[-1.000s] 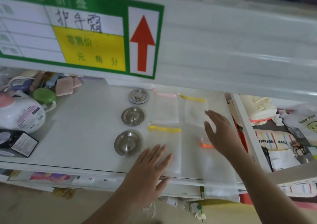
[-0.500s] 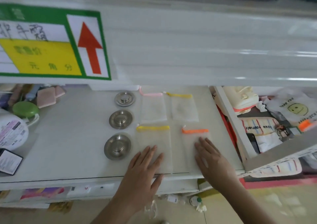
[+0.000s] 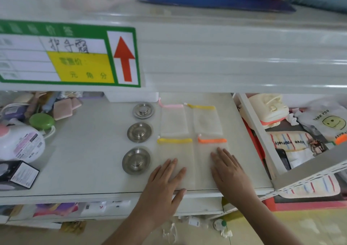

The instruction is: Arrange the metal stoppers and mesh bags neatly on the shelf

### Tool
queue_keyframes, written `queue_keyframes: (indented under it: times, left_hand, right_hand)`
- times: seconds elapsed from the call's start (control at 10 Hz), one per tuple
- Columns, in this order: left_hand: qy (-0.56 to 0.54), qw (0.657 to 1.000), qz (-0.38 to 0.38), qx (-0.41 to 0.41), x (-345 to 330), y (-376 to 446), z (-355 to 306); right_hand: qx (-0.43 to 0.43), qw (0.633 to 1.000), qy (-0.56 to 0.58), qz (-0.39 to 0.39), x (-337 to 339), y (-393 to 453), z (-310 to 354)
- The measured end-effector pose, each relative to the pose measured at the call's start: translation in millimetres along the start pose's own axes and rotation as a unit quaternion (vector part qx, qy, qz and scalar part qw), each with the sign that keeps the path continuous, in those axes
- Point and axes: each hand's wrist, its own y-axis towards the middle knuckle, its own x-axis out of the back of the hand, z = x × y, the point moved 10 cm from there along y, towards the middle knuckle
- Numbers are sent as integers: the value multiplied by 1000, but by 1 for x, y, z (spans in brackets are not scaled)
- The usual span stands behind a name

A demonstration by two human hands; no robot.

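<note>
1. The left hand [image 3: 165, 184], low centre of the frame, lies flat with fingers spread on the near end of the yellow-trimmed mesh bag [image 3: 175, 160], grasping nothing.
2. The right hand [image 3: 228, 173], just right of it, lies flat and released on the orange-trimmed mesh bag [image 3: 212, 156].
3. Behind these two, toward mid-frame, a pink-trimmed mesh bag [image 3: 173, 120] and a second yellow-trimmed bag [image 3: 207, 120] lie side by side, completing a two-by-two block.
4. Left of the bags, three metal stoppers [image 3: 139, 132] sit in a column running front to back.
5. All rest on the white shelf [image 3: 90, 151]; a green price sign [image 3: 69, 55] hangs at upper left.
</note>
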Motion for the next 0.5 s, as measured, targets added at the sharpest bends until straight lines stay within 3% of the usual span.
queue_keyframes:
  times: [0.3,0.5]
  left_hand:
    - [10,1000,15,9,-5,-2,1]
    - [-45,999,19,24,8,-13,-9]
  right_hand:
    - [0,1000,-14,14,0,-3,4]
    - [-1,1000,-2,-10,8,-7,7]
